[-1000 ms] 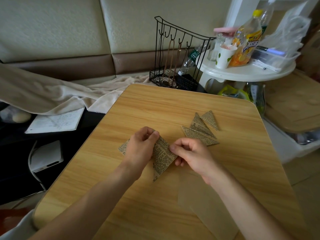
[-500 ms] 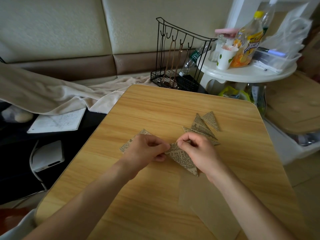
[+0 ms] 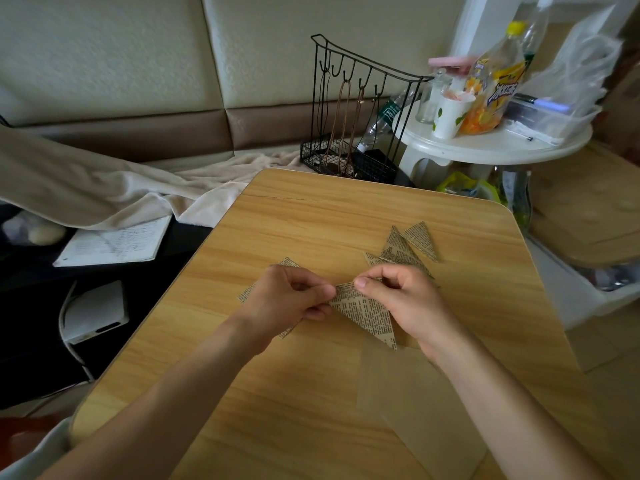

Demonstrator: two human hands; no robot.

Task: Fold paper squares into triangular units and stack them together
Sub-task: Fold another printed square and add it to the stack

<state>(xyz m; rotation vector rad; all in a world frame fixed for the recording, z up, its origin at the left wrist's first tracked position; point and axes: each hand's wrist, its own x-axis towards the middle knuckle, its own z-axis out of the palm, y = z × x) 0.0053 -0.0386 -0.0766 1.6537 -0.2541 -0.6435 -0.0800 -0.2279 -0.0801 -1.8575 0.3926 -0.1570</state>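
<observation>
Both hands over mid-bench [image 3: 311, 393], working one newsprint paper piece [image 3: 365, 311]. Left hand [image 3: 287, 299] curled, thumb and fingers pinched on the piece's left part; more printed paper stuck out from under that hand at upper left and lower edge. Right hand [image 3: 407, 299] curled too, thumb and forefinger pinched on the top edge of the piece, just beside the left fingertips. Folded flap pointed down-right to a sharp tip, lying on the bench. Print on it too small to read. Finished triangular units [image 3: 407, 249] lay overlapped just behind the right hand, same newsprint, text unreadable. Translucent sheet [image 3: 408, 403] flat on the bench under the right forearm. Off-bench: black wire rack [image 3: 356, 109] behind the far edge, white round side table [image 3: 491, 147] right of it with an orange drink bottle [image 3: 495, 95], label lettering blurred, and a white cup [image 3: 450, 114]. Handwritten notebook [image 3: 114, 244] to the left, script illegible.
</observation>
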